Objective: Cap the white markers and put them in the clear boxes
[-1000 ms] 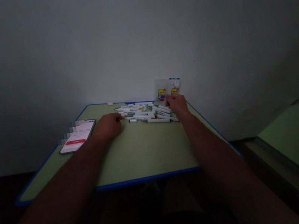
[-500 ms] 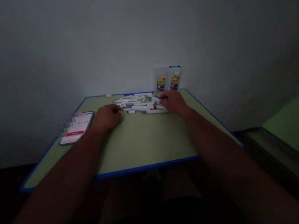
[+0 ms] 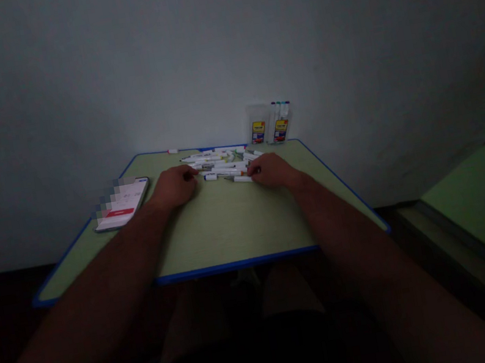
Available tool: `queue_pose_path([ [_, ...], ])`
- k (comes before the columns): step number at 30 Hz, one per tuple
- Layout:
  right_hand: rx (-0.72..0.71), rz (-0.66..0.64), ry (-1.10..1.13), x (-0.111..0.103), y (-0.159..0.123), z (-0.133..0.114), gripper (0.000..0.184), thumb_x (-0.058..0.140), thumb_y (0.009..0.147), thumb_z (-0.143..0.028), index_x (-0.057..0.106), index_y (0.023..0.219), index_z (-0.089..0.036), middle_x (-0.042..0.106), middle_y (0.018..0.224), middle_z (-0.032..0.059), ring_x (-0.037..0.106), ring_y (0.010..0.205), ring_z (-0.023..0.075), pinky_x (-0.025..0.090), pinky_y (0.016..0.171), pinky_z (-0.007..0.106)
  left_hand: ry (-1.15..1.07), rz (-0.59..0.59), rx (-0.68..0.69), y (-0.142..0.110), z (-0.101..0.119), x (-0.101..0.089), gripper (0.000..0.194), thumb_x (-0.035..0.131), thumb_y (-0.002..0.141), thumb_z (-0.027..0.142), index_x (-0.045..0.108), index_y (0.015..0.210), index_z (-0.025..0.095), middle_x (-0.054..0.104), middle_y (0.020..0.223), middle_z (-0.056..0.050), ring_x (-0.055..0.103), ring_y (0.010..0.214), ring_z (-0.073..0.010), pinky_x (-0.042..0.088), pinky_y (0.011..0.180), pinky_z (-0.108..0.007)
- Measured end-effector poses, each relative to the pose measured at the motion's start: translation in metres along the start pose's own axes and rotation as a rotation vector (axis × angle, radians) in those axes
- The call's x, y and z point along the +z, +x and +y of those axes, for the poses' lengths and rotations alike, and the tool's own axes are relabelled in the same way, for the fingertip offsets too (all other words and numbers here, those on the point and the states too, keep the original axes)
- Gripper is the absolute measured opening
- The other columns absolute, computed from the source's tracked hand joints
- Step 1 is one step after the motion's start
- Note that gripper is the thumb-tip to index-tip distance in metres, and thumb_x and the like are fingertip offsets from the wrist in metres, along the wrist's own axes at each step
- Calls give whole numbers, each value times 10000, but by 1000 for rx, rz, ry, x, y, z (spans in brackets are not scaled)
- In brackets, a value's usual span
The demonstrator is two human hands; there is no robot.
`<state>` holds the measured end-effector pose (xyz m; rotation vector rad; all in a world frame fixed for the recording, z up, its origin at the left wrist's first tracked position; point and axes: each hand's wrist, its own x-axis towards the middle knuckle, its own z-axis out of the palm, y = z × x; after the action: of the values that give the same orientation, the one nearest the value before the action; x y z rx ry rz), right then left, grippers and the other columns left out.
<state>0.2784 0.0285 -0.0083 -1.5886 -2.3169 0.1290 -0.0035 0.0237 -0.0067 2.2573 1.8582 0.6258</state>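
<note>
Many loose white markers (image 3: 224, 169) lie in a heap toward the back of the table. My left hand (image 3: 174, 186) rests at the heap's left side, its fingers curled together; what they hold, if anything, is too dark to make out. At the right side of the heap, my right hand (image 3: 274, 170) has thumb and fingers closed on the end of a white marker (image 3: 241, 178) at the front. A loose marker cap (image 3: 211, 177) with a dark blue end lies between the hands.
The pale green table (image 3: 232, 232) has a blue rim and stands against a grey wall. A phone (image 3: 122, 206) with a lit screen lies at the left. Two clear marker cases (image 3: 257, 124) lean at the back right, one with several markers. A white cap (image 3: 173, 151) lies near the back edge.
My right hand has moved left and slightly toward me, from the heap's right side to the front marker's end. My left hand has stayed nearly in place. The view has tilted slightly.
</note>
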Motion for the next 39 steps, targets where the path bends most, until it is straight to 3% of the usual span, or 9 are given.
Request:
queue_pose_path([
  [6,-31,-6,0,-3,-2,-3,179,674,814,-208,796,946,-206,765,936,37,659,836,157,451,771,258,-14,8,22,-1,2,-1,408,601,787,225,737,1166,162,748,1117,-132,681,1003,-286,510,916,-390],
  [10,3,24,-45,-3,-2,-1,219,654,846,-249,795,1011,-214,763,999,58,660,874,182,456,782,280,-18,-2,22,-2,4,-2,428,577,780,219,734,1173,159,750,1114,-135,677,981,-272,508,913,-399],
  [17,10,-38,-92,-5,-4,-5,195,636,870,-254,814,946,-232,775,988,64,685,884,211,480,789,306,-22,-10,1,-3,5,-3,418,550,793,238,737,1162,184,755,1092,-105,673,964,-249,500,894,-363],
  [29,-20,-75,-17,-5,-4,-5,120,722,761,-197,775,869,-207,756,916,41,662,833,173,460,760,276,-25,-15,-2,-4,8,-4,407,579,786,234,739,1158,194,754,1081,-110,675,979,-263,508,913,-388],
  [39,-9,-131,99,-6,-4,-6,251,799,690,-193,765,939,-183,754,917,35,667,820,152,467,745,249,-3,13,10,-2,1,1,408,599,784,244,743,1163,201,755,1122,-94,679,1004,-269,509,940,-370],
])
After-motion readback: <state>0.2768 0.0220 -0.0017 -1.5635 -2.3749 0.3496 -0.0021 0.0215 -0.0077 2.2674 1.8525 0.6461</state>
